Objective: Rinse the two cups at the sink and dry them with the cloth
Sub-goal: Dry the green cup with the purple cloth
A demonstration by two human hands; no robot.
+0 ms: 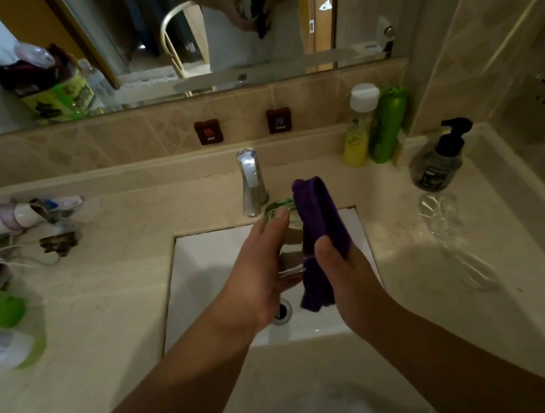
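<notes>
Cloth [319,224] lay against the right side of the cup [287,235], which you held over the sink [209,258] just in front of the faucet [252,181]. Your left hand [258,269] curled round the cup's left wall, its long axis pointing away from you. Your right hand [341,276] pinched the cloth, thumb on top, so it was the nearer one for wiping.

Over the white rectangular sink [203,266], the left hand [255,277] holds a clear glass cup [286,235] left of the purple cloth [317,221] in the right hand [345,276]; chrome tap [251,181] behind.
</notes>
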